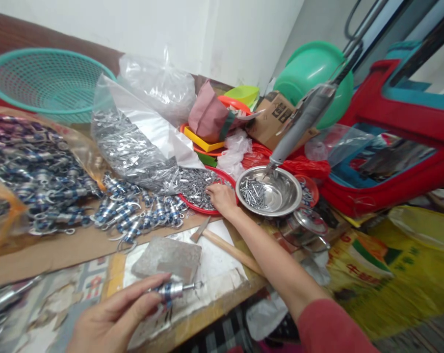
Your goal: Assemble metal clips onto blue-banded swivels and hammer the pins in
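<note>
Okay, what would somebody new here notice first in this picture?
Probably the heap of blue-and-silver metal fittings spread across the left side. Behind it, the round turquoise plastic basket stands out, as does the green plastic basin at upper right. In front, the left hand holds one similar fitting, while the right hand touches small grey metal pieces in a red plastic tray.

Brightly, softly lit, with glints on the steel bowl [286, 193] and clear plastic bag [159, 86]; darker below the near edge of the worktop [214, 314]; slightly blurred, stretched towards the outer borders.
</note>
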### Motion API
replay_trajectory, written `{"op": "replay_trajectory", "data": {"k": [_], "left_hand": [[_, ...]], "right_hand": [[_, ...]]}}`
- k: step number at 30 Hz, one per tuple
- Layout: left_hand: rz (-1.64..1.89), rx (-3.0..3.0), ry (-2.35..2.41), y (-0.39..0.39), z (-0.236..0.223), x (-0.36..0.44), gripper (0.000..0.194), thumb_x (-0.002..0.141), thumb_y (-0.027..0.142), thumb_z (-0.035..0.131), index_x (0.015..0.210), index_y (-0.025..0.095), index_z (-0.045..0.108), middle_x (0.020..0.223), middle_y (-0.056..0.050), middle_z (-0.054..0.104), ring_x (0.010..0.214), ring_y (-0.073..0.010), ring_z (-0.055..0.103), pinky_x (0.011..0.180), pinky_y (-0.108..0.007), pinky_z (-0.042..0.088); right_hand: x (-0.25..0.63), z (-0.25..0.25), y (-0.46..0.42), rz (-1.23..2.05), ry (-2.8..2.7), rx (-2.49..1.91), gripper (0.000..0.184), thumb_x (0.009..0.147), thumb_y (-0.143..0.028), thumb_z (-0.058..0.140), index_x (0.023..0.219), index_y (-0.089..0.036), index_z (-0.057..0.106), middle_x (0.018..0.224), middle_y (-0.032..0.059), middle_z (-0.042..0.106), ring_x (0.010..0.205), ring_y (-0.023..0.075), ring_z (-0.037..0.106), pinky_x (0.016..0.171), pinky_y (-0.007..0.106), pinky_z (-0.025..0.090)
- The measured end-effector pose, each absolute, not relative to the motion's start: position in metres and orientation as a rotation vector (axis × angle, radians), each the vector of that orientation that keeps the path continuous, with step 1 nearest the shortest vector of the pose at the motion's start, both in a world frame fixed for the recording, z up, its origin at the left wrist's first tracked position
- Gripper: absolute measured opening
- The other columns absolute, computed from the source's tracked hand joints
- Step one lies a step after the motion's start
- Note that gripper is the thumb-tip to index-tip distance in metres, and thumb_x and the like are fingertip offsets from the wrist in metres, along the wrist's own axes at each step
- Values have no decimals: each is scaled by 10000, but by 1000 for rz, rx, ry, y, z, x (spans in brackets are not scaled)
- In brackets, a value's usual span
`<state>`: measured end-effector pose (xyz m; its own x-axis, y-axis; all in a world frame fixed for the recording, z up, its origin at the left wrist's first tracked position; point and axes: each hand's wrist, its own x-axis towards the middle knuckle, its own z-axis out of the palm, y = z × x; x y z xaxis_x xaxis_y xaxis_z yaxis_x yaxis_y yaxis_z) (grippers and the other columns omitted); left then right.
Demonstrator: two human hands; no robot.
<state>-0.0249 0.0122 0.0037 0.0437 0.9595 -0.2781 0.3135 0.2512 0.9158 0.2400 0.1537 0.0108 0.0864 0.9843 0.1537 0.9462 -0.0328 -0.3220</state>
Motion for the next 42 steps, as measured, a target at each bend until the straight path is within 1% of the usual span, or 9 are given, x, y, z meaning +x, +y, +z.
{"op": "replay_trajectory", "data": {"k": [3,7,9,11,13,19,27,34,42], "left_hand": [[789,1246,1479,8,16,-17,319,600,536,641,789,310,762,905,-18,759,988,-340,635,960,-459,424],[921,1219,1518,-2,24,-10,239,615,454,666,786,313,756,864,4,765,929,-296,668,934,-408,461],[999,1145,1482,-6,24,-6,294,619,418,682,881,298,739,858,3,766,883,-270,686,865,-367,517],[1058,1063,1406,-10,23,-3,397,622,401,695,1001,281,697,852,1,767,838,-245,701,792,-324,557],[1087,1044,1366,-12,22,-2,462,615,394,709,1061,278,668,843,7,768,822,-228,706,769,-295,564],[1106,1240,1466,-12,22,-5,417,625,378,690,1038,317,682,839,17,766,786,-240,712,783,-322,556],[1104,1388,1330,-7,27,-11,122,643,336,683,741,362,751,797,25,761,752,-249,718,724,-309,578],[1208,1482,1284,-11,30,-10,204,648,278,686,782,427,721,819,70,749,709,-212,723,711,-271,580],[1171,1550,1275,-13,29,-15,227,674,284,682,851,423,713,820,66,753,688,-205,722,662,-248,583]], "right_hand": [[242,24,146,164,-1857,-1919,200,887,-230,489,927,-170,676,1103,96,612,1096,229,516,955,380,386],[219,41,120,320,-1809,-1753,190,853,-250,539,934,-152,681,950,80,682,916,180,616,833,318,470],[196,45,91,531,-1784,-1614,197,847,-284,543,931,-167,678,831,34,705,755,135,646,703,266,510],[172,46,58,979,-1588,-1295,141,781,-282,622,832,-177,701,798,23,708,731,136,646,677,266,513],[154,46,30,1111,-1464,-1149,70,725,-246,676,751,-199,721,738,8,690,715,130,630,686,260,502],[139,41,-1,1218,-1314,-1138,55,717,-266,693,734,-246,741,890,25,625,891,154,589,854,300,443],[140,36,-14,1384,-1099,-1078,142,702,-390,704,717,-252,735,947,34,589,923,166,566,885,319,433],[138,35,-19,1221,-1151,-1132,149,740,-380,668,756,-246,732,890,36,598,859,153,570,771,269,457],[137,39,-17,1280,-1128,-1145,134,721,-380,691,750,-258,739,843,13,570,814,126,562,741,234,459]]}}
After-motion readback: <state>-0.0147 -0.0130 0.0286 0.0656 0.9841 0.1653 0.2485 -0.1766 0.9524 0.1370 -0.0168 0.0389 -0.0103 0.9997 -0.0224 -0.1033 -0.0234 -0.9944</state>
